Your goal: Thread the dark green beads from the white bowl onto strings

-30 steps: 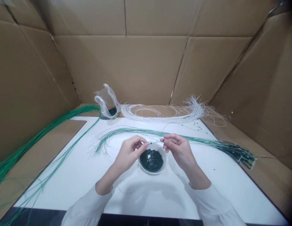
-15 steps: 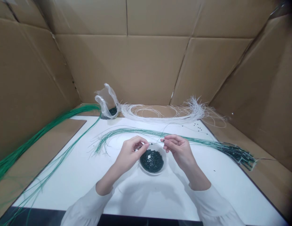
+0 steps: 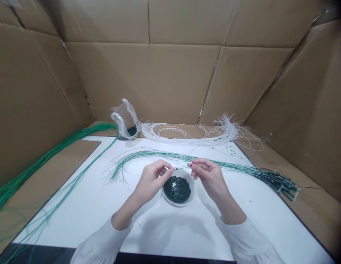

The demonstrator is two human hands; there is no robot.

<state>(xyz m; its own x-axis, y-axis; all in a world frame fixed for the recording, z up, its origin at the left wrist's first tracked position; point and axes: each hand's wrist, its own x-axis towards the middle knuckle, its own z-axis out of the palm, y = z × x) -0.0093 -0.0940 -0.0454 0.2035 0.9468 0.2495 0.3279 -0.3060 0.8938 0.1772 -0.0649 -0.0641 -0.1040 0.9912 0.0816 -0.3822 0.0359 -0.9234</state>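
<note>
Above a white bowl [image 3: 192,196] of small dark green beads [image 3: 178,190], my left hand [image 3: 155,178] pinches a thin cord. A small dark bead [image 3: 175,168] sits on the cord by its fingertips. Opposite it, my right hand [image 3: 208,174] pinches near the cord's other side, with a dark bead at the fingertips. The thin cord between the hands is faint. Behind both hands lies a bundle of green cords [image 3: 151,154], whose right end carries many dark beads [image 3: 278,181].
Coiled white cords [image 3: 186,140] lie at the back beside a plastic bag [image 3: 125,123] with dark beads. Long green cords [image 3: 60,146] run down the left side. Several loose beads [image 3: 231,149] lie at back right. Cardboard walls [image 3: 181,80] surround the white work surface [image 3: 85,216].
</note>
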